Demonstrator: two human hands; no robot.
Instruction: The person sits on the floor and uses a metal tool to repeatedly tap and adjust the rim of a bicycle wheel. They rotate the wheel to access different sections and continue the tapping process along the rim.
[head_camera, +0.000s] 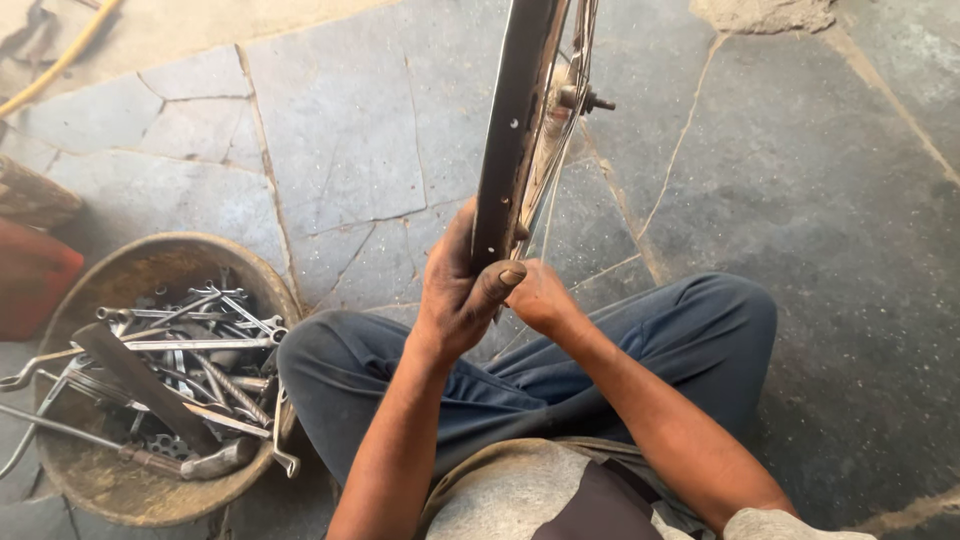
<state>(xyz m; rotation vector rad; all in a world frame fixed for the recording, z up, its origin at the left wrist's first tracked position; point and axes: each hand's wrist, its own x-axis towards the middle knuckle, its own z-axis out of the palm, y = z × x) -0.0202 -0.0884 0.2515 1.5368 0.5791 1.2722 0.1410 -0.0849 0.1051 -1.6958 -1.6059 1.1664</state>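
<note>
A bare bicycle wheel rim (510, 130) stands upright on edge in front of me, its spokes (560, 120) and hub axle (585, 100) showing behind it. My left hand (455, 285) is wrapped around the rim's near edge, thumb across its inner face. My right hand (540, 295) sits just right of the rim, fingers closed among the lower spokes; what it grips is hidden. I sit cross-legged in dark blue trousers (560, 370) on the ground.
A round, dirty metal basin (150, 270) at my left knee holds several wrenches, spanners (190, 345) and a hammer (150, 395). Grey stone paving (340, 130) with cracks lies all around. A red object (30, 285) and a yellow hose (60, 55) lie at the far left.
</note>
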